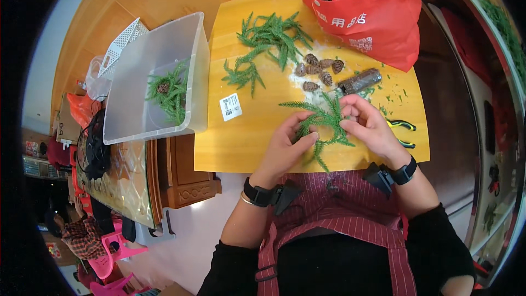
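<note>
Two yellow-and-black tool handles (402, 124) show beyond the right hand (368, 123); the tool's head is hidden. A red bag (378, 22) filled with brown cones is cut off by the upper edge. A dark cylinder (361, 80) lies near the loose pine cones (320, 67); what it is, I cannot make out. Needles cover some fingertips.

Both hands hold one green sprig (332, 118), placed over the near part of a yellow table (241, 148). The left hand (289, 141) is curled, thumb and fingers close together on the sprig's left side. The right pinches its right side between thumb and bent fingers. Whether the sprig touches the tabletop is hard to tell.
</note>
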A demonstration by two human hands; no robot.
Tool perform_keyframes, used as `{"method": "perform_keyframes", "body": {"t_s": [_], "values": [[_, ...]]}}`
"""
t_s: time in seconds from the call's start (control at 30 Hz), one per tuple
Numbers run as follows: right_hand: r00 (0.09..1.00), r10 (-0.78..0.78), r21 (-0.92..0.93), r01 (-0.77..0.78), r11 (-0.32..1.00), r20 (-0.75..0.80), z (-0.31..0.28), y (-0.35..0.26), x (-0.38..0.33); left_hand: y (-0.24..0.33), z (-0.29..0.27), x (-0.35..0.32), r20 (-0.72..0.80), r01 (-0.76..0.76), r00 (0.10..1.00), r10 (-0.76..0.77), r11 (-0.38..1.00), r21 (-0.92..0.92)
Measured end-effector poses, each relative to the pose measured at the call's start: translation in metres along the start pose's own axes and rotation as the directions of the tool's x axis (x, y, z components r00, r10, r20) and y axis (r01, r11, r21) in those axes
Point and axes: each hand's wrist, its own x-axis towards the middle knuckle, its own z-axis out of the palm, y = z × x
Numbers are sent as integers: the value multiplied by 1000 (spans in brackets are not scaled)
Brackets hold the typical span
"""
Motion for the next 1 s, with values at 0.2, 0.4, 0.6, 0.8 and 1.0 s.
{"method": "perform_keyframes", "body": {"t_s": [0.2, 0.4, 0.6, 0.8, 1.0], "values": [[999, 33, 97, -37, 995, 35, -2, -5, 0, -2, 2, -4, 11, 6, 1000, -6, 1000, 9], [996, 64, 60, -68, 996, 61, -1, -7, 0, -6, 7, -1, 46, -320, 947, 319, 915, 246], [1000, 13, 141, -16, 990, 22, 4, 2, -1, -4, 7, -6, -89, -103, 991, 103, 995, 5], [884, -466, -718, 347, 603, 36, 9, -2, -4, -9, 14, -4, -296, -273, 922, 249, 961, -42], [832, -544, -857, 354, 374, 106, 25, -2, -5, -14, 28, -2, -212, -232, 959, 186, 947, -220]]}}
